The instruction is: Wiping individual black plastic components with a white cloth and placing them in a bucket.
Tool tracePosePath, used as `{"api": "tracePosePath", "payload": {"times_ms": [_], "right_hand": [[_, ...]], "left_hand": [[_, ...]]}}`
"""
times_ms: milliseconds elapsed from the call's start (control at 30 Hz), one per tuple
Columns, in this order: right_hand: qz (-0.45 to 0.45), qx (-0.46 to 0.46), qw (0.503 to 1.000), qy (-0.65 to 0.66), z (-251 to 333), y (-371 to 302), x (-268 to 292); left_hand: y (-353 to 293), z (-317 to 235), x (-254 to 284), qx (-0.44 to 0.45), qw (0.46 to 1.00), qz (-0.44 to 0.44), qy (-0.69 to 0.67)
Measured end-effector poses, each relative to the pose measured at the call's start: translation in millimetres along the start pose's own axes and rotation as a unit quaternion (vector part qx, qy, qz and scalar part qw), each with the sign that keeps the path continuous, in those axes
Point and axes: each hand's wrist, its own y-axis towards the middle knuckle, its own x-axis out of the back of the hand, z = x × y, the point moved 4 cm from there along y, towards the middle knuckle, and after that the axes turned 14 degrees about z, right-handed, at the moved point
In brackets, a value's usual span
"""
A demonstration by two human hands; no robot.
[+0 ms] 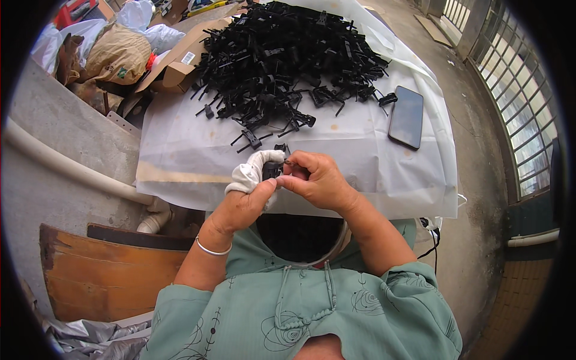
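Observation:
My left hand (247, 191), its fingers wrapped in a white cloth glove with the thumb bare, is closed around a small black plastic part (273, 170). The part is held just over the near edge of the table. My right hand (321, 180) is bare and pinches at the right side of the same part, thumb and forefinger bent. The two thumb tips nearly meet below it. My fingers hide much of the part. Beyond my hands lies a large heap of similar black plastic parts (282, 66) with thin prongs, a few strays at its near edge.
White sheeting (372, 171) covers the table. A dark smartphone (407, 117) lies at its right. A round tub with a dark inside (300, 237) sits between my knees. Cardboard (180, 66) and stuffed bags (120, 53) crowd the far left; a barred gate (516, 90) stands right.

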Motion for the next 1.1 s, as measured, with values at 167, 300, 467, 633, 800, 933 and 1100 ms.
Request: {"api": "tracePosePath", "payload": {"times_ms": [167, 300, 467, 633, 800, 933, 1100], "right_hand": [[0.021, -0.006, 0.999, 0.039, 1, 1, 0], [0.055, 0.004, 0.998, 0.003, 4, 0, 1], [0.085, 0.028, 0.996, -0.006, 2, -1, -6], [0.077, -0.010, 0.997, -0.019, 1, 0, -12], [0.052, 0.014, 0.999, -0.004, 2, 2, -23], [0.052, 0.002, 0.992, -0.116, 7, 0, -4], [-0.099, -0.052, 0.929, -0.354, -15, -3, 10]], "left_hand": [[2, 3, -4, -0.089, 0.994, -0.022, 0.056], [1, 10, 0, -0.060, 0.998, -0.019, 0.006], [-2, 16, -1, -0.006, 0.993, -0.014, -0.118], [0, 4, -5, -0.111, 0.969, -0.054, 0.212], [-7, 2, -4, -0.069, 0.960, -0.070, 0.260], [-13, -1, -6, 0.040, 0.988, -0.033, 0.145], [-13, 0, 3, -0.067, 0.925, -0.082, 0.364]]}}
